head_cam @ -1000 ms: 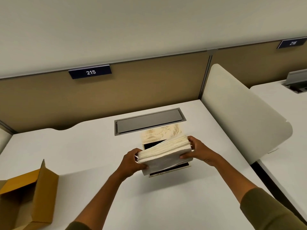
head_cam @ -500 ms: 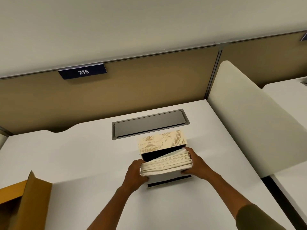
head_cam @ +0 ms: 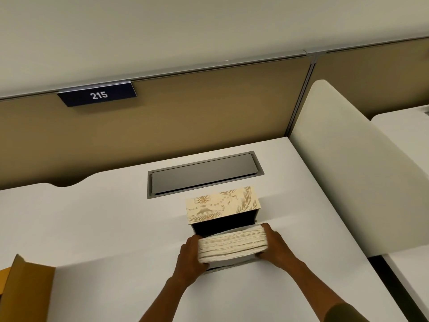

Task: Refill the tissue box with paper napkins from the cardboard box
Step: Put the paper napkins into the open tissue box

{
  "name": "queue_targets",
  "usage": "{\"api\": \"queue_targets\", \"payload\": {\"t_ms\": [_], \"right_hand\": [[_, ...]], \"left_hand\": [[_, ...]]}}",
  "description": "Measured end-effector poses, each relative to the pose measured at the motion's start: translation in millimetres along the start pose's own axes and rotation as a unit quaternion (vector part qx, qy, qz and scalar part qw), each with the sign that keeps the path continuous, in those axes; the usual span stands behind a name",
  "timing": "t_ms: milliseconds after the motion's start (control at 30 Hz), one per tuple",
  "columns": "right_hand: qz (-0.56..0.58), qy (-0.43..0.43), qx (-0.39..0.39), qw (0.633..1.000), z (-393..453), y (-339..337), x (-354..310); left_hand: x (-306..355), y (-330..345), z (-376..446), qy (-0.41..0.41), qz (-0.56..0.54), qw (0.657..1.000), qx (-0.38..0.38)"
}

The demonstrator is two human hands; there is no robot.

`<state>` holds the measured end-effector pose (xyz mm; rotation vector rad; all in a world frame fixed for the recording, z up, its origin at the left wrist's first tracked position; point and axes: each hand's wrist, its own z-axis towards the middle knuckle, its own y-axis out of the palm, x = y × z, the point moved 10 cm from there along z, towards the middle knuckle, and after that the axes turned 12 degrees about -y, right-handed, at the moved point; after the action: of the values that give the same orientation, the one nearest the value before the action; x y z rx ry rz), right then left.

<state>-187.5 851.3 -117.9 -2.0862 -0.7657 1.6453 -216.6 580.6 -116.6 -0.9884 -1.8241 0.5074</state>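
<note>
Tissue box (head_cam: 222,206) sits just in front of the desk's cable hatch (head_cam: 204,174), lid up. Left hand (head_cam: 191,257) and right hand (head_cam: 275,245) squeeze the ends of the napkin stack (head_cam: 232,246), lying crosswise over the box's opening. Cardboard box (head_cam: 25,289) is far left of it.

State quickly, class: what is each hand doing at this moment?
Left hand: closed on the left end of the thick cream stack of paper napkins.
Right hand: closed on the stack's right end.

cardboard box (head_cam: 25,291) — cut by left edge | tissue box (head_cam: 222,205) floor — hidden under napkins (head_cam: 232,247)
</note>
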Motion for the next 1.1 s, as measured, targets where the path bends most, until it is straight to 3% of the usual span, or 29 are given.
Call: {"api": "queue_targets", "payload": {"t_ms": [433, 800, 1100], "right_hand": [[0.031, 0.006, 0.008, 0.999, -1.9, 4.5, -1.1], [0.097, 0.036, -0.018, 0.995, -4.8, 15.8, 4.6], [0.103, 0.039, -0.014, 0.994, -5.2, 15.3, 4.8]], "left_hand": [[-3.8, 2.6, -3.7, 0.008, -0.108, 0.994, -0.029], [-11.3, 5.6, -5.8, -0.012, -0.063, 0.997, -0.037], [-17.2, 7.9, -9.7, -0.037, -0.109, 0.991, -0.068]]}}
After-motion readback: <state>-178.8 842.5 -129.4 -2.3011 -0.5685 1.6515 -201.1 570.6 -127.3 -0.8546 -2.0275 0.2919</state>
